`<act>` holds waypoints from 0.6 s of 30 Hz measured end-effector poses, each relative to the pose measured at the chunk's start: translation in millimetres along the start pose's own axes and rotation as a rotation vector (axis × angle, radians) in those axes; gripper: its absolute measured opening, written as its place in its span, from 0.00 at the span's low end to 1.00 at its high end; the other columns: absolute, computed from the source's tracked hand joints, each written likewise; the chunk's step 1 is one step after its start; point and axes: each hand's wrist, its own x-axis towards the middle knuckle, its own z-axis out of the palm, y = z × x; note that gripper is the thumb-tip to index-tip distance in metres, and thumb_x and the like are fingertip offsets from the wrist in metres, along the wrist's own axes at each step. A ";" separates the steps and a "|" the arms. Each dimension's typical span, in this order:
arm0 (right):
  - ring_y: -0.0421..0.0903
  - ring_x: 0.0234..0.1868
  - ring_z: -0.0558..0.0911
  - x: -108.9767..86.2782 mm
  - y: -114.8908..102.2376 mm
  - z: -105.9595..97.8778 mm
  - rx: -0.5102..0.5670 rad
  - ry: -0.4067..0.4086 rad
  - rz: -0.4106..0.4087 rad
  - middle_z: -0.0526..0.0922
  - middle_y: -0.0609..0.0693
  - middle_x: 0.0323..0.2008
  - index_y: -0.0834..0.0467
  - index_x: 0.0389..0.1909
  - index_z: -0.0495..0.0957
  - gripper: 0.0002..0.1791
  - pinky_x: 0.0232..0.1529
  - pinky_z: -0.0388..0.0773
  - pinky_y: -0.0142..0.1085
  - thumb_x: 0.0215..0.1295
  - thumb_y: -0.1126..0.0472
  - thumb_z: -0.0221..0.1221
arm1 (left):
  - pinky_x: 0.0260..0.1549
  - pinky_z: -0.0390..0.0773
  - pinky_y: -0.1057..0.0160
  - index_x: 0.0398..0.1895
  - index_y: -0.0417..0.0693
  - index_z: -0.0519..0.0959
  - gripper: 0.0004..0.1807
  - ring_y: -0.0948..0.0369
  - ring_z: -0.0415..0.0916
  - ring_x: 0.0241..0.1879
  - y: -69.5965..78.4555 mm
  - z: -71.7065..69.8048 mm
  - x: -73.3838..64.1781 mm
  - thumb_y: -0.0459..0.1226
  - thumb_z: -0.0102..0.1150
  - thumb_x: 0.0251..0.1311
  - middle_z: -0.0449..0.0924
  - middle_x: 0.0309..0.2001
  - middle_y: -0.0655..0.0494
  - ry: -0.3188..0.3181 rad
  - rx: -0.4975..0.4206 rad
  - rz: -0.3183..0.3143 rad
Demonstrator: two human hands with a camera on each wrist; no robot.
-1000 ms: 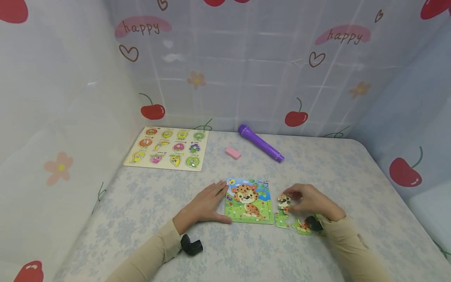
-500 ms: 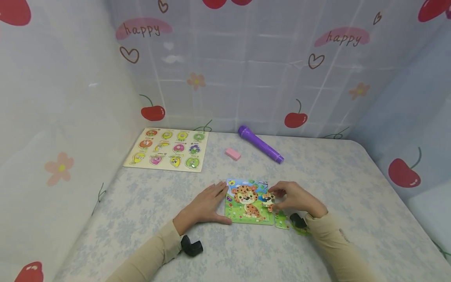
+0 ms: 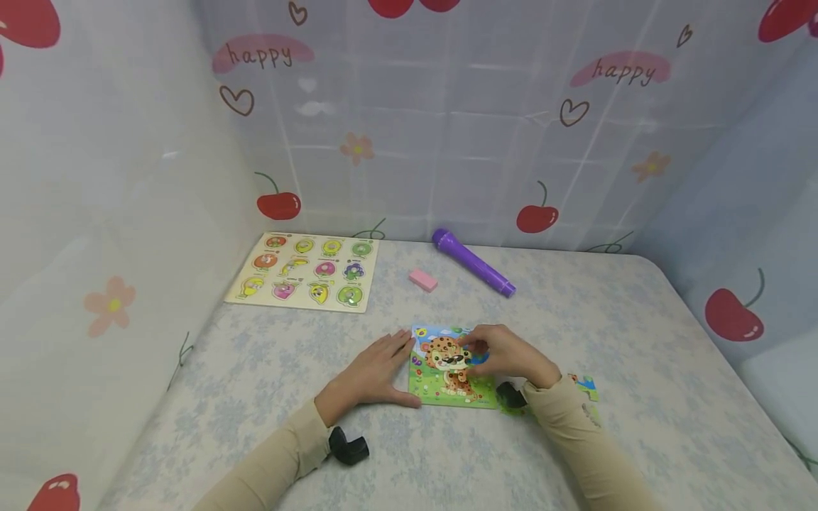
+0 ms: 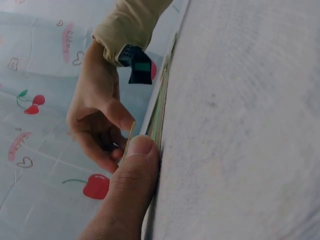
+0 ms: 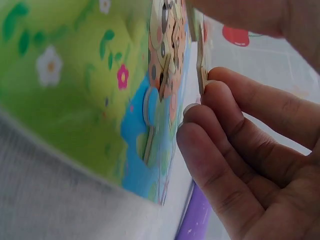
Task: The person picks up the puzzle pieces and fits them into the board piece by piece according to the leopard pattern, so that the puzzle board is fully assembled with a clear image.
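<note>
A leopard jigsaw board [image 3: 429,392] lies flat on the table in the head view. Along its left edge rests my left hand [image 3: 375,370], fingers extended and thumb spread; the left wrist view shows the thumb [image 4: 137,155] right at the board's rim. My right hand [image 3: 508,355] pinches a jigsaw piece [image 3: 455,360] with part of the leopard's face on it, held over the board. Edge-on in the right wrist view, that piece [image 5: 201,55] stands between thumb and fingertips, apart from the board. Raised pieces sit in the board there.
Loose jigsaw pieces [image 3: 586,387] lie to the right of the board, partly hidden by the right sleeve. Farther back are a fruit puzzle board [image 3: 307,298], a pink block [image 3: 423,279] and a purple toy microphone [image 3: 473,262]. Patterned curtains [image 3: 409,177] surround the table.
My right hand has carried the jigsaw piece leftward from beside the board to over the leopard picture. My left hand has stayed at the board's left edge.
</note>
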 end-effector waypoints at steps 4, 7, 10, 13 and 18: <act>0.45 0.36 0.78 6.9 -3.8 3.3 -0.015 -0.012 0.012 0.81 0.49 0.36 0.63 0.50 0.82 0.26 0.36 0.78 0.29 0.48 0.60 0.73 | 0.77 0.51 0.54 0.78 0.46 0.47 0.65 0.56 0.44 0.78 0.1 -0.3 0.0 0.78 0.49 0.46 0.45 0.79 0.49 0.005 0.000 0.003; 0.44 0.36 0.77 11.3 -5.9 4.8 -0.033 -0.022 0.026 0.81 0.49 0.36 0.64 0.50 0.82 0.26 0.36 0.77 0.29 0.48 0.61 0.73 | 0.77 0.51 0.54 0.78 0.46 0.47 0.65 0.56 0.44 0.78 0.1 0.0 -0.1 0.78 0.50 0.46 0.45 0.79 0.49 0.001 -0.005 0.001; 0.43 0.35 0.77 14.6 -8.2 6.0 -0.044 -0.032 0.040 0.81 0.49 0.35 0.64 0.50 0.82 0.26 0.35 0.76 0.29 0.48 0.60 0.73 | 0.77 0.50 0.55 0.78 0.47 0.46 0.65 0.56 0.43 0.78 0.1 0.3 0.0 0.78 0.50 0.46 0.44 0.79 0.50 -0.006 -0.006 -0.006; 0.42 0.35 0.76 17.0 -9.3 7.5 -0.046 -0.041 0.049 0.81 0.49 0.35 0.64 0.50 0.82 0.26 0.35 0.76 0.28 0.48 0.60 0.73 | 0.77 0.50 0.55 0.78 0.47 0.46 0.65 0.57 0.42 0.78 0.0 0.3 -0.3 0.78 0.50 0.46 0.44 0.79 0.50 -0.007 -0.004 -0.008; 0.42 0.36 0.77 19.7 -9.0 10.0 -0.051 -0.050 0.051 0.81 0.50 0.36 0.64 0.49 0.82 0.25 0.36 0.77 0.29 0.49 0.60 0.73 | 0.77 0.49 0.56 0.78 0.47 0.46 0.64 0.57 0.42 0.79 0.3 -0.3 -0.8 0.77 0.49 0.46 0.44 0.79 0.50 -0.007 -0.003 -0.006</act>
